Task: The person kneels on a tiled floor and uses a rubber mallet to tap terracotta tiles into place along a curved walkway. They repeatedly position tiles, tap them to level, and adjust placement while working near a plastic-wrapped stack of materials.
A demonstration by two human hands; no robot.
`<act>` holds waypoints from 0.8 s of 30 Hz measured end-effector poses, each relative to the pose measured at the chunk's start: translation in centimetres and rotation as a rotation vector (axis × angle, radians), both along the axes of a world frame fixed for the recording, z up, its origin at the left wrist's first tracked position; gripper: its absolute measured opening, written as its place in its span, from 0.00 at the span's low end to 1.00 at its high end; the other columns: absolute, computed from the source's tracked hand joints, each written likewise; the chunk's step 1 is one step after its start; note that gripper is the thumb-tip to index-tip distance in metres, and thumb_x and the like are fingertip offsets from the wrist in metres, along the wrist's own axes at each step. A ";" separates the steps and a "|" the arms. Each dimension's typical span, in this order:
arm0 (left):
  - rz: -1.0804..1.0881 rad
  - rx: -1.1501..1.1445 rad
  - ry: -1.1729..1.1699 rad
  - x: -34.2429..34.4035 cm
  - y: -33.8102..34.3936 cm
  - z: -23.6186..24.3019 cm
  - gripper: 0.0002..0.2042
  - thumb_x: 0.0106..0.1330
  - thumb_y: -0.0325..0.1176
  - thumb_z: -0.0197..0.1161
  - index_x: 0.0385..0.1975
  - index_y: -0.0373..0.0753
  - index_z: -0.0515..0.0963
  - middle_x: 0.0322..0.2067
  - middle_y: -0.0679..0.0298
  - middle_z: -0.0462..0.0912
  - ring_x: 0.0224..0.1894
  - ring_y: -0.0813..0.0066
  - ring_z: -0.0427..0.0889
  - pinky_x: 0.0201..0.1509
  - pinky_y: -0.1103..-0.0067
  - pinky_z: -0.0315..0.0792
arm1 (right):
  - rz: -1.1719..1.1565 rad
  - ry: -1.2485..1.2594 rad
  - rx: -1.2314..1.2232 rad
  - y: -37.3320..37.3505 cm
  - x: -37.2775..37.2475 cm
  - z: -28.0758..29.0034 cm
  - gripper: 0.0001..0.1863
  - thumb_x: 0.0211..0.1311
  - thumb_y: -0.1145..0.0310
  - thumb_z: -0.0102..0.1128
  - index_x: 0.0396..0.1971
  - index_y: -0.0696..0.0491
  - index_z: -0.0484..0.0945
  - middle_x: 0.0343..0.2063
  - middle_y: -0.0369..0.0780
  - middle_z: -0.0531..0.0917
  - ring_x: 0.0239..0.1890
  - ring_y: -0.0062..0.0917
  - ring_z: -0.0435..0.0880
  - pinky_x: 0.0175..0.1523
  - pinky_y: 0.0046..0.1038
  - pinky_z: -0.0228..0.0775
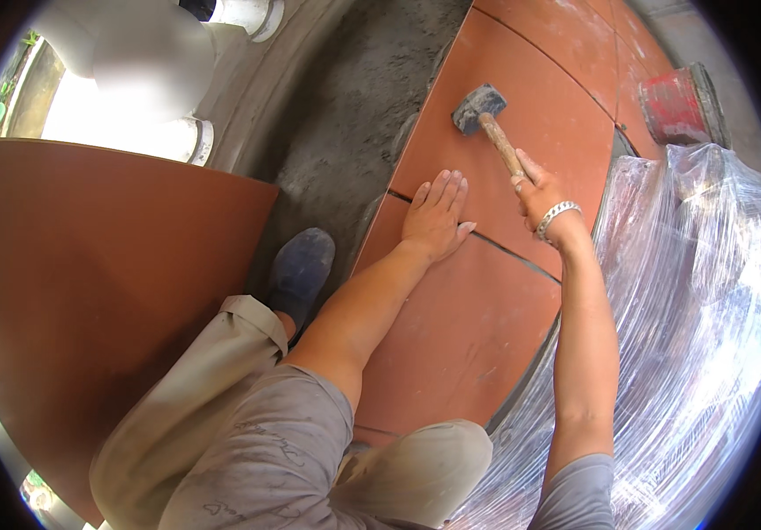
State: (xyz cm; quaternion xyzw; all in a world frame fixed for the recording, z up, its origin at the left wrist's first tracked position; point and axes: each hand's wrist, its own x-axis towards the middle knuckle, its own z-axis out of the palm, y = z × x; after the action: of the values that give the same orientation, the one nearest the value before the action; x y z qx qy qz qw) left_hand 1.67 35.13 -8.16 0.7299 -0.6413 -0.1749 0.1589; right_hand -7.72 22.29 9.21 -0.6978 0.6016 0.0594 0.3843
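My right hand, with a chain bracelet at the wrist, is wrapped round the wooden handle of a hammer. Its dusty, blocky dark head lies over an orange-brown floor tile; I cannot tell whether it touches. Flat beside it, my left hand rests with fingers stretched out across the dark joint between that tile and a nearer tile. Pale dust marks both tiles.
Grey mortar runs along the tiles' left edge, where my dark shoe stands. A large loose tile is at the left. On the right are a plastic-wrapped stack and a red bucket. White balusters stand far left.
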 end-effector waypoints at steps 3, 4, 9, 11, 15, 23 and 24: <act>-0.008 0.008 -0.013 -0.1 0.0 0.0 0.36 0.71 0.56 0.48 0.73 0.39 0.54 0.74 0.61 0.51 0.77 0.66 0.44 0.77 0.65 0.44 | -0.094 -0.045 0.064 0.3 -0.4 -0.2 0.30 0.68 0.64 0.52 0.70 0.45 0.64 0.21 0.39 0.78 0.18 0.21 0.73 0.28 0.29 0.70; -0.007 0.002 -0.007 0.0 0.0 0.0 0.36 0.71 0.56 0.48 0.72 0.39 0.54 0.74 0.61 0.51 0.77 0.66 0.44 0.77 0.65 0.44 | -0.084 -0.075 -0.004 0.7 -0.5 -0.4 0.29 0.68 0.64 0.52 0.70 0.46 0.65 0.21 0.39 0.78 0.18 0.21 0.73 0.27 0.29 0.69; -0.005 0.001 0.007 0.1 -0.1 0.2 0.36 0.71 0.54 0.50 0.73 0.39 0.53 0.74 0.61 0.51 0.76 0.65 0.45 0.77 0.65 0.45 | -0.088 -0.058 0.033 1.3 -2.0 -0.2 0.29 0.67 0.65 0.53 0.69 0.47 0.66 0.21 0.38 0.77 0.17 0.20 0.72 0.24 0.28 0.69; -0.009 0.008 0.007 0.1 -0.1 0.2 0.36 0.71 0.54 0.50 0.73 0.39 0.53 0.74 0.61 0.51 0.76 0.65 0.45 0.77 0.65 0.45 | -0.176 -0.134 0.047 1.0 -2.9 -0.4 0.29 0.67 0.66 0.54 0.69 0.48 0.66 0.21 0.38 0.77 0.17 0.19 0.71 0.24 0.28 0.69; -0.004 0.010 0.007 -0.1 -0.3 0.1 0.36 0.71 0.54 0.50 0.73 0.38 0.53 0.74 0.60 0.52 0.76 0.65 0.46 0.77 0.64 0.46 | -0.297 -0.176 -0.194 0.3 -4.6 -1.8 0.30 0.66 0.68 0.53 0.69 0.49 0.64 0.33 0.47 0.83 0.29 0.28 0.80 0.40 0.31 0.75; -0.007 -0.021 0.011 0.1 0.0 -0.1 0.36 0.70 0.54 0.51 0.72 0.37 0.54 0.73 0.60 0.52 0.76 0.64 0.45 0.77 0.64 0.46 | -0.220 -0.070 -0.126 0.2 -6.5 -4.3 0.32 0.66 0.68 0.53 0.70 0.48 0.61 0.57 0.55 0.76 0.61 0.44 0.76 0.63 0.33 0.67; -0.003 -0.025 0.016 0.0 0.0 -0.1 0.37 0.70 0.54 0.51 0.72 0.37 0.54 0.73 0.59 0.52 0.77 0.64 0.45 0.76 0.64 0.46 | -0.169 -0.034 -0.147 0.5 -6.4 -4.5 0.32 0.66 0.68 0.53 0.71 0.47 0.61 0.57 0.55 0.77 0.60 0.43 0.77 0.63 0.33 0.67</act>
State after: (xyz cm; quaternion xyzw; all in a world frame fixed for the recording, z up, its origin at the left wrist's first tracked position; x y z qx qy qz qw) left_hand 1.68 35.12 -8.24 0.7256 -0.6432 -0.1728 0.1730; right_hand -14.15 22.77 4.76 -0.6718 0.6544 -0.0294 0.3459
